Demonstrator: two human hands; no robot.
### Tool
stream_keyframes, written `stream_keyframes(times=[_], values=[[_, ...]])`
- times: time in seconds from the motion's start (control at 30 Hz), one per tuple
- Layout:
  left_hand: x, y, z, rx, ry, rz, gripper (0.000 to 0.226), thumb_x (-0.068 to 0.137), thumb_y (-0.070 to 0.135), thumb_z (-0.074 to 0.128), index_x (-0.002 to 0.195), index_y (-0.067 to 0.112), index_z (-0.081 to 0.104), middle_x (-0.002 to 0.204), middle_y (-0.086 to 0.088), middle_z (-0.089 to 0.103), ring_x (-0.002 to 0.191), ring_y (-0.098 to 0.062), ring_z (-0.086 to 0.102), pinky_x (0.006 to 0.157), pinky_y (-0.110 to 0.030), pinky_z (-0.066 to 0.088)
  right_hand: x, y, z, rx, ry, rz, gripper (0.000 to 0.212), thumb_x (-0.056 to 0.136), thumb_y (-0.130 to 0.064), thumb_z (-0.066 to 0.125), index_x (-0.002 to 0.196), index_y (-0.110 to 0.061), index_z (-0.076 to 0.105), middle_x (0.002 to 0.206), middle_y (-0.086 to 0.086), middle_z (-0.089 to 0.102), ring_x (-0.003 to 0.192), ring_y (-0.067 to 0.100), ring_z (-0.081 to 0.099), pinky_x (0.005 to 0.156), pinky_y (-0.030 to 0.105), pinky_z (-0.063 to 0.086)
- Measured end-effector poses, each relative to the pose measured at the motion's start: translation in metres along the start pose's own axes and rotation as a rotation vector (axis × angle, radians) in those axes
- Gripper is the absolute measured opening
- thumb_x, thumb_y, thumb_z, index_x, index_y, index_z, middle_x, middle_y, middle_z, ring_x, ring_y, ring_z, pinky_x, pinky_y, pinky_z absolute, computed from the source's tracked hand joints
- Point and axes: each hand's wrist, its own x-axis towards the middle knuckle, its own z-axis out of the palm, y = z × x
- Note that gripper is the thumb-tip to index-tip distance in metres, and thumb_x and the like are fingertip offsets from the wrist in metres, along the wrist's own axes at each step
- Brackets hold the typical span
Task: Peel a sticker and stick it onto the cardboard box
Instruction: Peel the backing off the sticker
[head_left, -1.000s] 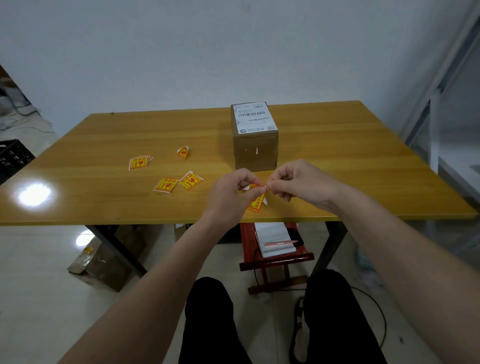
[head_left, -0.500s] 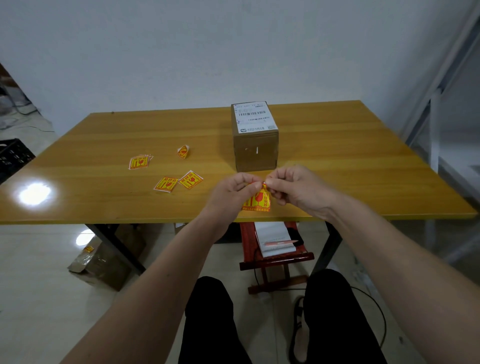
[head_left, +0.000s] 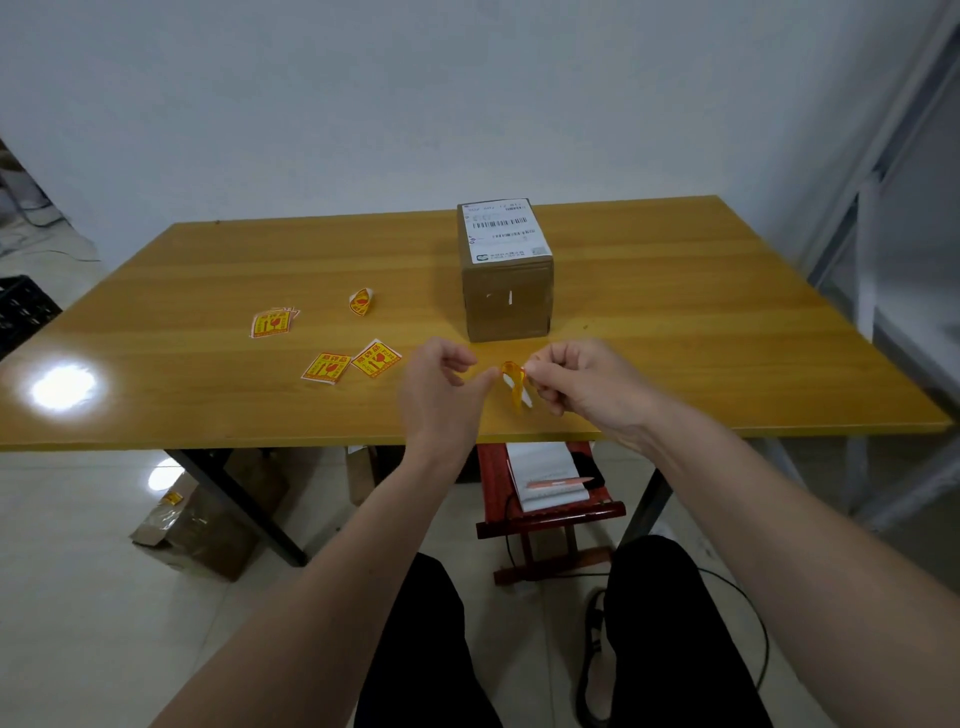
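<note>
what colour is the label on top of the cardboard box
White with black barcodes and print, seen in the head view on the label atop the cardboard box.

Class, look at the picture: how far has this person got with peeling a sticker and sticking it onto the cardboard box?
Done: one sticker is picked up, off the table. In hand: the right hand pinches it, curled, white backing showing; the left hand looks open beside it, so peeling seems underway. Left: the cardboard box shows only its shipping label, no yellow sticker visible yet.
</note>
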Motion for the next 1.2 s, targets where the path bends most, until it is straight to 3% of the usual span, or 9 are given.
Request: stream_keyframes(times=[0.07, 0.2, 0.33, 0.5, 0.63, 0.77, 0.83, 1.0, 1.2], values=[[-0.005, 0.003, 0.002, 0.047, -0.093, 0.123, 0.012, 0.077, 0.019, 0.073, 0.077, 0.023, 0.062, 0.071, 0.012, 0.057, 0.063, -0.002, 0.050, 0.056, -0.008, 0.040, 0.002, 0.001, 0.001, -0.015, 0.031, -0.008, 0.015, 0.093, -0.010, 0.052, 0.079, -0.003, 0.057, 0.058, 0.004, 0.045, 0.050, 0.010, 0.042, 0.050, 0.018, 0.039], [-0.012, 0.005, 0.001, -0.032, -0.203, 0.113, 0.006, 0.080, 0.018, 0.071, 0.085, 0.020, 0.073, 0.072, 0.017, 0.064, 0.065, 0.004, 0.059, 0.059, -0.004, 0.043, 0.004, 0.001, 0.004, -0.011, 0.085, -0.025, 0.031, 0.093, -0.009, 0.053, 0.061, -0.010, 0.052, 0.046, -0.005, 0.048, 0.044, 0.008, 0.042, 0.048, 0.018, 0.037], [-0.009, 0.000, -0.001, 0.138, -0.075, 0.130, 0.007, 0.082, 0.027, 0.068, 0.087, 0.026, 0.074, 0.080, 0.010, 0.064, 0.061, -0.003, 0.047, 0.055, -0.016, 0.035, 0.005, 0.003, 0.008, -0.056, 0.108, -0.037, 0.035, 0.092, -0.013, 0.055, 0.058, -0.014, 0.048, 0.053, -0.001, 0.044, 0.048, 0.012, 0.040, 0.050, 0.020, 0.038], [-0.003, -0.010, -0.001, 0.264, -0.064, 0.100, 0.030, 0.090, 0.023, 0.058, 0.120, 0.021, 0.062, 0.113, 0.004, 0.061, 0.080, -0.003, 0.050, 0.065, -0.014, 0.034, 0.005, 0.001, 0.008, -0.073, 0.134, -0.030, 0.034, 0.092, -0.015, 0.054, 0.059, -0.014, 0.048, 0.054, 0.000, 0.045, 0.050, 0.012, 0.042, 0.053, 0.016, 0.039], [-0.008, -0.011, -0.001, 0.055, 0.139, 0.101, 0.023, 0.083, 0.011, 0.065, 0.100, 0.022, 0.056, 0.100, 0.001, 0.057, 0.073, -0.006, 0.053, 0.062, -0.021, 0.045, 0.005, 0.001, 0.008, -0.067, 0.150, -0.022, 0.034, 0.092, -0.015, 0.054, 0.059, -0.014, 0.049, 0.054, 0.003, 0.045, 0.050, 0.012, 0.041, 0.059, 0.016, 0.037], [-0.024, -0.009, -0.003, 0.078, 0.179, 0.617, 0.007, 0.079, 0.001, 0.058, 0.081, 0.008, 0.060, 0.081, -0.004, 0.052, 0.066, -0.004, 0.043, 0.061, -0.012, 0.040, 0.008, 0.004, 0.011, -0.057, 0.170, -0.028, 0.034, 0.092, -0.013, 0.055, 0.058, -0.013, 0.050, 0.054, 0.003, 0.043, 0.050, 0.013, 0.040, 0.056, 0.019, 0.038], [-0.028, -0.015, 0.001, 0.177, 0.117, 0.730, 0.010, 0.080, 0.008, 0.058, 0.082, 0.006, 0.068, 0.079, -0.006, 0.057, 0.068, -0.010, 0.049, 0.059, -0.014, 0.039, 0.009, 0.005, 0.012, -0.048, 0.165, -0.031, 0.035, 0.092, -0.013, 0.055, 0.057, -0.014, 0.050, 0.055, 0.003, 0.042, 0.051, 0.014, 0.039, 0.053, 0.024, 0.038], [-0.023, -0.021, 0.009, 0.268, 0.018, 0.433, 0.016, 0.085, 0.021, 0.063, 0.098, 0.019, 0.073, 0.090, 0.003, 0.064, 0.080, -0.013, 0.058, 0.065, -0.018, 0.045, 0.009, 0.002, 0.016, -0.055, 0.167, -0.046, 0.037, 0.091, -0.016, 0.057, 0.054, -0.016, 0.048, 0.053, 0.002, 0.040, 0.050, 0.014, 0.038, 0.052, 0.024, 0.038], [-0.024, -0.016, 0.010, 0.177, 0.050, 0.307, 0.016, 0.083, 0.020, 0.065, 0.098, 0.021, 0.067, 0.095, 0.006, 0.062, 0.083, -0.012, 0.058, 0.069, -0.030, 0.050, 0.009, 0.002, 0.017, -0.064, 0.198, -0.051, 0.026, 0.091, -0.014, 0.055, 0.065, -0.012, 0.054, 0.055, 0.003, 0.043, 0.051, 0.013, 0.040, 0.052, 0.022, 0.039]])
